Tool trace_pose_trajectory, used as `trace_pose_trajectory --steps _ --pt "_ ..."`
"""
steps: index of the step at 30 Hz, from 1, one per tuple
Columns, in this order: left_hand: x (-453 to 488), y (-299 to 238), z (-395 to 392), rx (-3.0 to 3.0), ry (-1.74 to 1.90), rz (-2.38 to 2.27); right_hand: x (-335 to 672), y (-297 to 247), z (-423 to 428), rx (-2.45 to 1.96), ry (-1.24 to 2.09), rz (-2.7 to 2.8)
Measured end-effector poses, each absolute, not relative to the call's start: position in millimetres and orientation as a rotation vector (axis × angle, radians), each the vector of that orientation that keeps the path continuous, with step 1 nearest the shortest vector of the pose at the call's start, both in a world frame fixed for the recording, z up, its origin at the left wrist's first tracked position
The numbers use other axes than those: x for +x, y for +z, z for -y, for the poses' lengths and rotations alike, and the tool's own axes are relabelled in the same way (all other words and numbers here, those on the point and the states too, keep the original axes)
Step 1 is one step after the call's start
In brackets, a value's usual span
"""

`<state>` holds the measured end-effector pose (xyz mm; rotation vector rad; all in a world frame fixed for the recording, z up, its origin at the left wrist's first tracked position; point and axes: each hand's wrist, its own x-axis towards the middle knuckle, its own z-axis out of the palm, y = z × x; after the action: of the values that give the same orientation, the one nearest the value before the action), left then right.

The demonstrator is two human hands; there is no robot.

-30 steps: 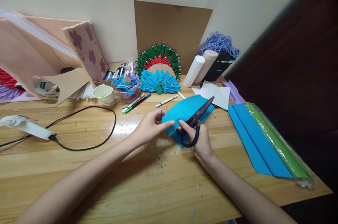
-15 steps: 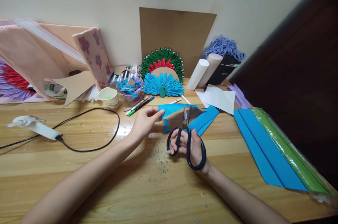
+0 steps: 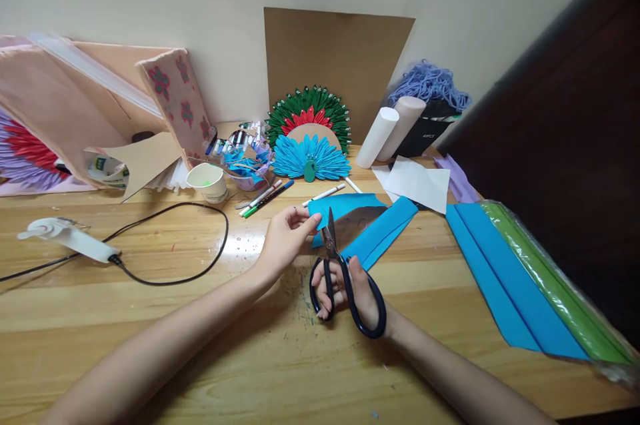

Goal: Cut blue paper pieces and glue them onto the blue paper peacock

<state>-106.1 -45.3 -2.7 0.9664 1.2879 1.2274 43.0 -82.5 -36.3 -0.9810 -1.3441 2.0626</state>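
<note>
Left fingers (image 3: 299,217) pinched shut on the near-left edge of the blue paper (image 3: 350,203), thumb on top, holding that corner just off the surface (image 3: 200,318). Left hand (image 3: 283,238) sits to the left of the sheet. Right fingers (image 3: 325,291) are curled through the loops of the black scissors (image 3: 332,248), firm grip, loops spread a little. Right hand (image 3: 353,288) is nearer the person, below the paper. Blades point straight away from the person, tips at the pinched edge, touching or just beside the left thumb; blades look only slightly apart, hard to tell more.

Key relation: paper lies ahead of the scissor tips and runs off to the right. Its long axis slants up-right, roughly crosswise to the blades. Left hand is the nearer one to the paper; right reaches it only through the blades.

Further out: markers (image 3: 265,195) and a cup (image 3: 207,181) behind left, a peacock fan (image 3: 310,155) behind, white sheet (image 3: 417,181) behind right, wrapped blue and green sheets (image 3: 500,265) well to the right, a black cable (image 3: 175,278) to the left.
</note>
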Motion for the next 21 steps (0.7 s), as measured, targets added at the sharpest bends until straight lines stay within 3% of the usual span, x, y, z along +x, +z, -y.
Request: trace_pose_trajectory --steps 21 --pt "-105.6 -4.0 45.9 0.960 1.195 -1.305 42.6 -37.3 81.4 -0.995 2.022 1.329"
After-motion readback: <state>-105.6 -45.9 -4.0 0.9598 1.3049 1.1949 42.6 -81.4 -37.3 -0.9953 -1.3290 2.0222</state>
